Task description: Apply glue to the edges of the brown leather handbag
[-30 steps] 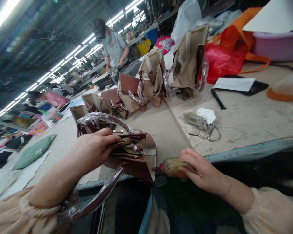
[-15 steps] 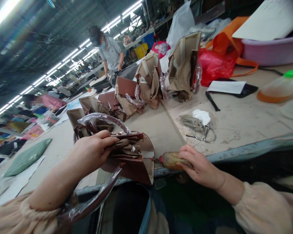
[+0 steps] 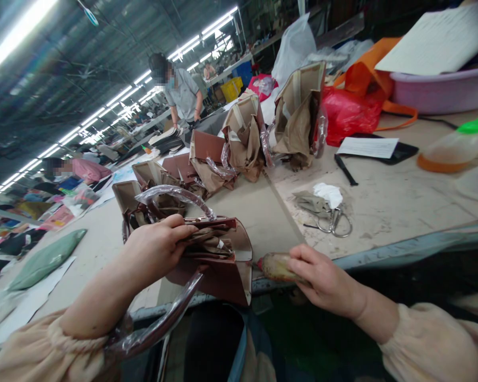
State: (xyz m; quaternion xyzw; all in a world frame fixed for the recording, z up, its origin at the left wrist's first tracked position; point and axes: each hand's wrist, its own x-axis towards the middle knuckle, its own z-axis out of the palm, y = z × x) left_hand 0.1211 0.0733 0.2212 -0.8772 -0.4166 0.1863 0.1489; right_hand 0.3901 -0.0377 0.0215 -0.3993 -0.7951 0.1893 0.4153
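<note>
A brown handbag (image 3: pixel 219 278) lies tilted at the table's front edge, its open side panel facing right and its tan lining bunched inside. My left hand (image 3: pixel 163 241) is closed on the bag's upper part, thumb and fingers at the lining. Plastic film wraps both bag handles (image 3: pixel 175 313). In my right hand (image 3: pixel 322 276) is a stained squeeze bottle (image 3: pixel 276 267) with a red nozzle, held lying sideways. Its tip points left, close to the edge of the bag's side panel; whether they touch I cannot tell.
Several unfinished bags (image 3: pixel 247 135) stand in a row behind. Scissors (image 3: pixel 334 222) with cloth scraps lie right of centre. Further right are a black strap (image 3: pixel 346 170), a green-topped bottle (image 3: pixel 454 146) and a purple basin (image 3: pixel 442 87). A green cushion (image 3: pixel 50 257) lies left. A co-worker (image 3: pixel 183 93) stands beyond.
The view has shifted slightly, so everything sits a little lower. My left hand keeps its hold on the bag, and the bottle stays by the side panel in my right hand.
</note>
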